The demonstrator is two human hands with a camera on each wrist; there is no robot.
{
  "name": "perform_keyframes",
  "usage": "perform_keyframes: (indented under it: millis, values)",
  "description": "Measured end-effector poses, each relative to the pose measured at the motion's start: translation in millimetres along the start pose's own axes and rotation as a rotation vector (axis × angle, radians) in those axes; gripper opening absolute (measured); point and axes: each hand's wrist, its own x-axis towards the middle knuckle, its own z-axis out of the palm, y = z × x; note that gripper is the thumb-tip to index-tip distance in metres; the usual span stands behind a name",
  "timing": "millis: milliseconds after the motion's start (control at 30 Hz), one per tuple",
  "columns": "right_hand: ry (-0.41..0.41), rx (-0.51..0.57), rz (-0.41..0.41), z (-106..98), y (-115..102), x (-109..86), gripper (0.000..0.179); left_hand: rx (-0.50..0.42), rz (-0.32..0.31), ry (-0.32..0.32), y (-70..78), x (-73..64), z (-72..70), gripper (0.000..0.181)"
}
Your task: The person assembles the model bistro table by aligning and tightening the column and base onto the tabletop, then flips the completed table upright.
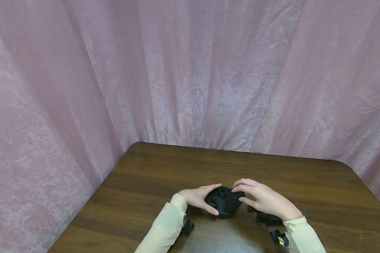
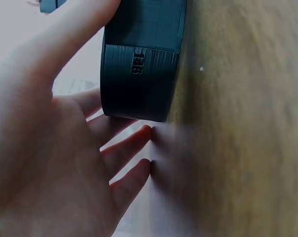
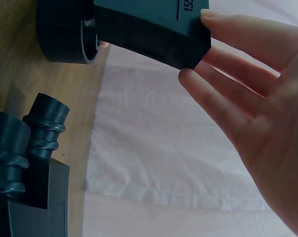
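A round black plastic base (image 1: 221,209) with ring-shaped sockets on top sits on the table. My left hand (image 1: 196,197) grips its left side, thumb along the near edge and index finger at the far edge. The left wrist view shows the base's side wall (image 2: 139,79) with small raised lettering. My right hand (image 1: 264,196) pinches an angular black block (image 3: 154,27) by its outer end, between thumb and fingertips. That block slants up over the right part of the base, and its inner end is hidden from the right wrist camera.
A black piece with two threaded posts (image 3: 45,123) lies on the wooden table (image 1: 177,165), under my right wrist. Dark camera mounts (image 1: 188,226) hang at both wrists. A pink curtain (image 1: 196,77) stands behind the table and along its left side.
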Motion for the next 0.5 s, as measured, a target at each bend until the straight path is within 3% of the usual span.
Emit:
perform_keyframes:
  millis: [133, 500]
  values:
    - [-0.019, 0.015, 0.030, -2, 0, -1.6, 0.028, -0.005, 0.006, 0.004, -0.2, 0.6, 0.5, 0.096]
    - [-0.172, 0.167, 0.146, -13, -3, -6.6, 0.032, 0.009, 0.002, 0.020, -0.7, 0.7, 3.4, 0.096]
